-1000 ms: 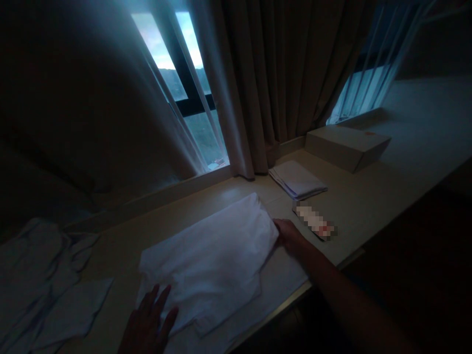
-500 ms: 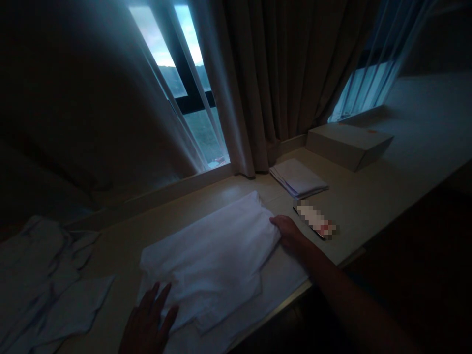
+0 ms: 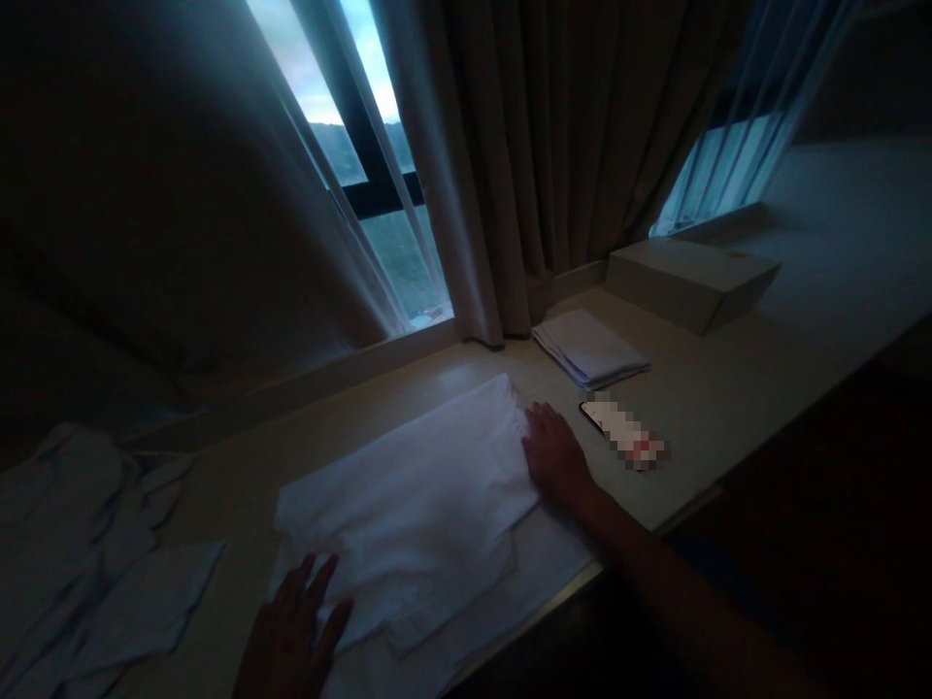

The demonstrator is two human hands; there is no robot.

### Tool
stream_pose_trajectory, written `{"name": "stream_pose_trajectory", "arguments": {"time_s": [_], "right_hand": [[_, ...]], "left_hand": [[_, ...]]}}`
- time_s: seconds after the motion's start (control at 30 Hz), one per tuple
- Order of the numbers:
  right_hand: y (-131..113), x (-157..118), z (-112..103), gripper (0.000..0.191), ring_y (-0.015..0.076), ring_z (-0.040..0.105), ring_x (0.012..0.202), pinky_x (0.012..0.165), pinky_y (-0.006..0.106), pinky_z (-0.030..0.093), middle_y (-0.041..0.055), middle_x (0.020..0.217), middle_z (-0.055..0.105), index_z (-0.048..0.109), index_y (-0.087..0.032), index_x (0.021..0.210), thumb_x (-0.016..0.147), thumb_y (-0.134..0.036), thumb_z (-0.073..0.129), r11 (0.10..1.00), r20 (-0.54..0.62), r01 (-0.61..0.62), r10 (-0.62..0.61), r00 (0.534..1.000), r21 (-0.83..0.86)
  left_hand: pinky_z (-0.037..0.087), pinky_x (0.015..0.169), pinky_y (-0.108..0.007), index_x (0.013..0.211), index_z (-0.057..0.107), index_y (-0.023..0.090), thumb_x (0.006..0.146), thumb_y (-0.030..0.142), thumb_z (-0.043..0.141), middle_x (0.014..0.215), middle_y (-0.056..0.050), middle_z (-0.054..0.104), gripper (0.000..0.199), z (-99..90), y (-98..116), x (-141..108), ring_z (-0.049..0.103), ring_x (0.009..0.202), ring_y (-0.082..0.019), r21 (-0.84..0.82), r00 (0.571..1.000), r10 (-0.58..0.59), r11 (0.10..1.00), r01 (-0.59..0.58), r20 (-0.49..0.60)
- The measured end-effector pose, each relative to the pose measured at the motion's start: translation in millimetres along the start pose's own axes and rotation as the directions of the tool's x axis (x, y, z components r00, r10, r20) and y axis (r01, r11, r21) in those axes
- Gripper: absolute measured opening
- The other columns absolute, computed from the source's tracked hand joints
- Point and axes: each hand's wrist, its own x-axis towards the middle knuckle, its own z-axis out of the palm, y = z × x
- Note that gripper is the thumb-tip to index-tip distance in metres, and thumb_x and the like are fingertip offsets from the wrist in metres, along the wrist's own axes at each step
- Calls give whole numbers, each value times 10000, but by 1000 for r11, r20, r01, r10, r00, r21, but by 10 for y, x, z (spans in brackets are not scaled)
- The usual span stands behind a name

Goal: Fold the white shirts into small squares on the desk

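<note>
A white cloth, folded in layers and lightly wrinkled, lies on the wooden-looking ledge in front of me. Its lower layer reaches out past the upper one along the near side. At the near left corner, my left hand rests with its fingers spread on the fabric. My right hand is at the right edge of the cloth, fingers slightly bent and a little apart, their tips touching that edge. Whether the cloth is a shirt or something else I cannot tell in the dim light.
Crumpled white cloths are heaped at the left. A smaller folded cloth lies beyond my right hand, near a phone with a blurred-out face. Farther right stands a pale box. Curtains hang along the back; the ledge ends at the near side.
My right hand has let go of the cloth's right edge and shifted slightly up and left, its fingers now against that edge. The edge has moved a little inward. My left hand stays put.
</note>
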Motion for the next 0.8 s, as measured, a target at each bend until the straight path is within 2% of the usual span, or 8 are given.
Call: {"name": "stream_pose_trajectory", "arguments": {"time_s": [0.1, 0.23, 0.37, 0.47, 0.57, 0.63, 0.7, 0.8], "right_hand": [[-77, -74, 79, 622, 272, 100, 1465, 1178, 469, 86, 142, 1563, 249, 314, -106, 1481, 965, -439, 414, 984, 99, 177, -175, 979, -13], [-46, -238, 272, 728, 284, 115, 1463, 1175, 487, 90, 162, 1555, 237, 295, -94, 1495, 943, -560, 392, 996, 228, 83, -72, 971, -35], [-1, -339, 393, 755, 293, 89, 1466, 1172, 500, 73, 162, 1567, 186, 276, -93, 1502, 934, -575, 401, 996, 235, 53, -35, 971, -72], [-2, -292, 358, 755, 309, 152, 1453, 1168, 487, 96, 186, 1549, 246, 338, -72, 1472, 931, -594, 402, 994, 223, 85, -69, 972, -63], [32, -82, 216, 615, 304, 346, 1369, 1140, 458, 186, 204, 1432, 455, 508, -83, 1346, 961, -545, 382, 995, 183, 89, -81, 980, -36], [92, 150, 104, 460, 260, 474, 1258, 1094, 397, 270, 174, 1309, 576, 583, -114, 1250, 988, -438, 389, 1000, 130, 28, -27, 991, -9], [162, 423, 25, 345, 216, 537, 1169, 1033, 325, 333, 144, 1236, 623, 601, -127, 1212, 984, -312, 421, 997, 83, -72, 69, 994, 36], [220, 817, 24, 304, 195, 566, 1129, 979, 277, 367, 128, 1210, 638, 608, -124, 1203, 937, -222, 496, 972, 98, -216, 207, 974, 97]], "left_hand": [[222, 1147, -509, 1489, 276, 260, 907, 472, 361, 1597, -65, 210, 625, 3, 2, 3, 221, 1450, -266, -2, 1000, -3, 1000, 3, -1], [210, 1155, -494, 1488, 285, 267, 906, 494, 351, 1601, -46, 198, 627, 10, 6, -2, 230, 1448, -245, -8, 1000, -19, 1000, 20, 3], [199, 1160, -485, 1488, 288, 263, 909, 495, 338, 1598, -42, 212, 626, 21, 1, -12, 213, 1455, -235, -18, 1000, -7, 1000, 7, -9], [197, 1155, -511, 1495, 268, 263, 906, 499, 342, 1596, -54, 217, 638, 7, 11, -16, 219, 1452, -253, -19, 1000, -7, 1000, 7, -6], [206, 1149, -520, 1496, 267, 259, 904, 493, 354, 1593, -65, 224, 642, -20, 31, -18, 229, 1448, -266, -22, 1000, -12, 1000, 12, -5], [202, 1154, -514, 1494, 270, 259, 909, 481, 360, 1598, -65, 206, 632, -33, 41, -18, 224, 1450, -260, -20, 1000, -7, 1000, 7, -6], [194, 1159, -511, 1489, 281, 265, 911, 476, 369, 1603, -62, 187, 621, -38, 44, -15, 223, 1451, -254, -15, 1000, -4, 1000, 4, -18], [207, 1157, -511, 1482, 295, 279, 910, 476, 384, 1602, -56, 190, 611, -38, 37, -9, 242, 1444, -253, -18, 1000, -5, 1000, 4, -28]]}}
